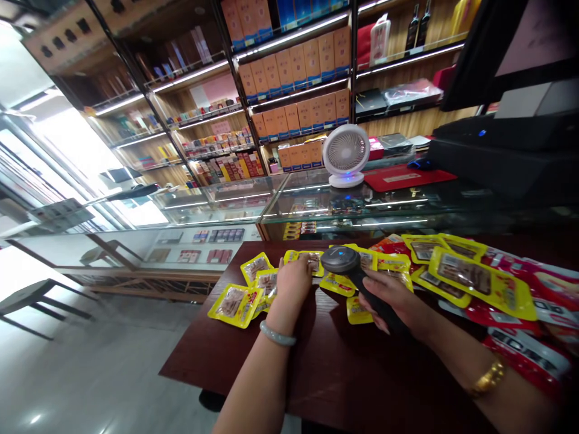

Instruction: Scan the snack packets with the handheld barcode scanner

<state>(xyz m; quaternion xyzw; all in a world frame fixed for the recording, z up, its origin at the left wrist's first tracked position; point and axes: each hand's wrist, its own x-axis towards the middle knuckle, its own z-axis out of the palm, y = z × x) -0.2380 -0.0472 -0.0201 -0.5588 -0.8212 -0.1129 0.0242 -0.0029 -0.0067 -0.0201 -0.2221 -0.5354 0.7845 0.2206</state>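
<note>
My right hand (384, 295) is wrapped round the handle of a black barcode scanner (341, 260), whose head points left over the yellow snack packets. My left hand (295, 278), with a pale bangle at the wrist, has its fingers bent on a yellow snack packet (315, 261) lying on the dark wooden table (325, 367). To its left lie several more packets, the nearest one a yellow packet (235, 305) with a clear window showing brown food. Under and behind the scanner are further yellow packets (394, 263), partly hidden by my right hand.
At the right is a heap of yellow packets (479, 280) over red and white bags (529, 355). Behind the table runs a glass display counter (289, 196) with a white fan (346, 154), a red mat (407, 178) and a dark monitor (484, 54). A stool (31, 298) stands left.
</note>
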